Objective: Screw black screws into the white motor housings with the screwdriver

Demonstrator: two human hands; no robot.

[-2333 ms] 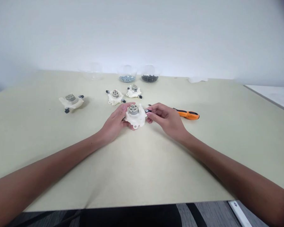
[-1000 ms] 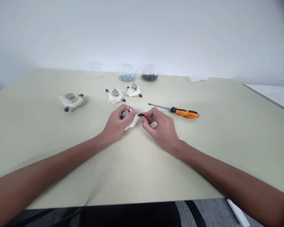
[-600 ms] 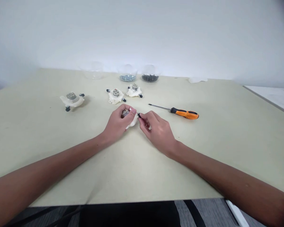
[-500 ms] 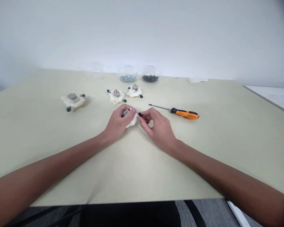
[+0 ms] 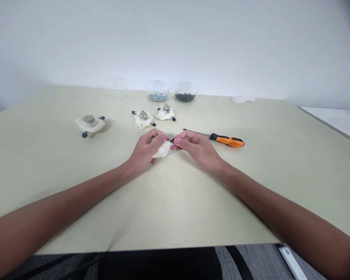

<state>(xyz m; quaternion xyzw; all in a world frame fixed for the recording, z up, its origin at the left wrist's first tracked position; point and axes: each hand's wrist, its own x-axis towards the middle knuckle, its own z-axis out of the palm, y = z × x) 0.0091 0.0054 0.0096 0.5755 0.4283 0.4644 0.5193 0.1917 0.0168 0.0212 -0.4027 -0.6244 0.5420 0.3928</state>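
Above the middle of the table, my left hand (image 5: 147, 149) is closed around a white plastic motor housing (image 5: 163, 149). My fingers cover most of the motor inside it. My right hand (image 5: 194, 146) pinches a small black rubber piece (image 5: 172, 141) against the housing's right end. Whether the piece is seated on the housing is hidden by my fingertips. Just beyond my right hand lies a screwdriver (image 5: 227, 140) with an orange and black handle, its shaft partly behind that hand.
Motor assemblies with black corner pieces stand on the table (image 5: 151, 210): one on the left (image 5: 90, 123), another near the centre (image 5: 143, 118), a third behind it (image 5: 166, 112). Along the back are a bowl of silvery bits (image 5: 158, 97), a bowl of black pieces (image 5: 185, 97) and a clear bowl (image 5: 116, 92).
My right thumb has come up, and the fingers have closed tighter on the black piece at the housing. The housing has tilted in my left hand, showing more of its white side.
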